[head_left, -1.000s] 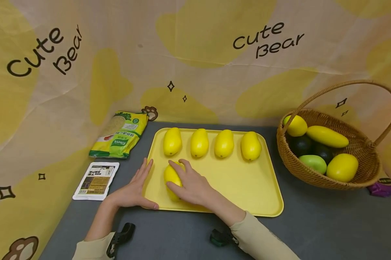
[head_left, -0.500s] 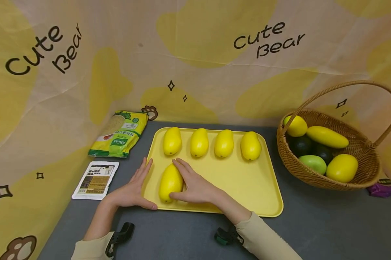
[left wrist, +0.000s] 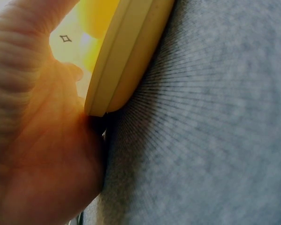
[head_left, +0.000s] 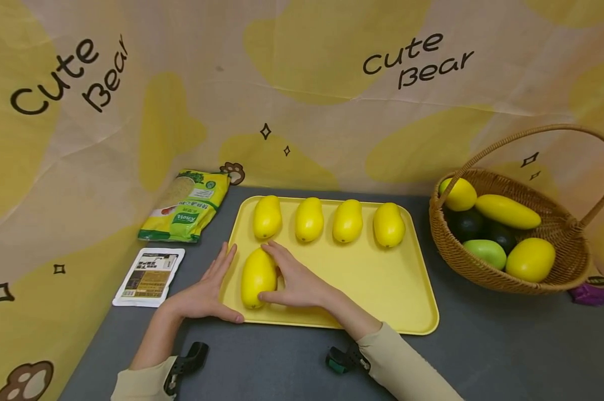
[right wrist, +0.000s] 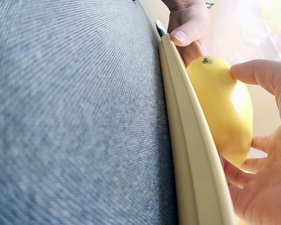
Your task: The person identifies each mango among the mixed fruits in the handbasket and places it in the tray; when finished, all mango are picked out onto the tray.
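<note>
Right hand (head_left: 298, 284) holding mango (head_left: 258, 277), tray (head_left: 382, 289)

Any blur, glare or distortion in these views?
Head view: sharp and evenly lit, wide-angle bending at the edges. Left wrist view: left hand a close blur, tray rim backlit. Right wrist view: mango sharp, background washed out.
</note>
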A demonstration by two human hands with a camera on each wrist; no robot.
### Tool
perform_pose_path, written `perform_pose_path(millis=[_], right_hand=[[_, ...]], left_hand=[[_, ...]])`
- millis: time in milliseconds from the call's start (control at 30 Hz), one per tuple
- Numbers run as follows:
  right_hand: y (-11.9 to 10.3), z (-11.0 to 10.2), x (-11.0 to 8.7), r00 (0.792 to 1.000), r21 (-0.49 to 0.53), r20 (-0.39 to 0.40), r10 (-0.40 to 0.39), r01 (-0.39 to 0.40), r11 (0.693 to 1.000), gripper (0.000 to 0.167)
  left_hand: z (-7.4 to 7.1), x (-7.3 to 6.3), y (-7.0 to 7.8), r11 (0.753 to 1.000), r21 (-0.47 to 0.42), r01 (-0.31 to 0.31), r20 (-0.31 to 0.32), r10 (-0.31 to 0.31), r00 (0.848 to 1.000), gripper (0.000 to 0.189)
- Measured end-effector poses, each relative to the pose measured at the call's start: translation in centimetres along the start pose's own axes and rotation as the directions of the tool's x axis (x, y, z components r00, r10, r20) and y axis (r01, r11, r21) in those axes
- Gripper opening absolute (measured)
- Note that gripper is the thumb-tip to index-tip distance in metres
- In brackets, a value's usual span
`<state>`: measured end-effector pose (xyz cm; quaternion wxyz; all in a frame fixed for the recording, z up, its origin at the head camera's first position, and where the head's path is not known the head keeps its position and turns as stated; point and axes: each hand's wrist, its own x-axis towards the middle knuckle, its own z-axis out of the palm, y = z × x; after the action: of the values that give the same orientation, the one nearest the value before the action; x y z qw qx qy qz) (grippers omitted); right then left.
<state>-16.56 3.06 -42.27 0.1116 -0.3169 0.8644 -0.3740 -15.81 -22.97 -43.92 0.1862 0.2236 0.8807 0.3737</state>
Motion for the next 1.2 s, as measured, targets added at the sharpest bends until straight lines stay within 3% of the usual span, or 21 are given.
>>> perform_pose_path(millis=[500,767,867,967,1100,1200], right_hand=[[0.0,-0.1,0.0,1.000,-0.003,0.015,0.021,-0.021,1.000,0.098],[0.1,-0.5,-0.6,0.999,0.012,-0.016,0.032,-0.032,0.999,0.098],[0.4,-1.1,-1.4,0.999,0.023,-0.044,0.026,-0.025,0.999,0.094],[0.8,-2.1,-2.6,0.997,0.032,-0.082,0.011,-0.009,0.999,0.090],[1.4,-3.8,-4.7,0.993,0.007,-0.120,0.001,0.000,1.000,0.085],[1.8,-5.5,-6.5,0.989,-0.047,-0.148,0.015,-0.022,0.999,0.080]], left_hand=[[-0.2,-0.1,0.2,1.000,-0.018,0.008,0.002,-0.008,1.000,0.138],[-0.5,-0.1,0.2,0.995,-0.101,0.013,-0.004,-0.014,1.000,0.128],[-0.6,0.1,0.1,0.989,-0.145,0.019,-0.051,-0.027,0.998,0.115],[-0.8,0.4,0.0,0.979,-0.201,0.038,-0.148,-0.068,0.987,0.095],[-0.9,1.0,0.1,0.965,-0.259,0.047,-0.283,-0.123,0.951,0.072],[-0.8,1.4,0.1,0.966,-0.257,0.040,-0.353,-0.132,0.926,0.061]])
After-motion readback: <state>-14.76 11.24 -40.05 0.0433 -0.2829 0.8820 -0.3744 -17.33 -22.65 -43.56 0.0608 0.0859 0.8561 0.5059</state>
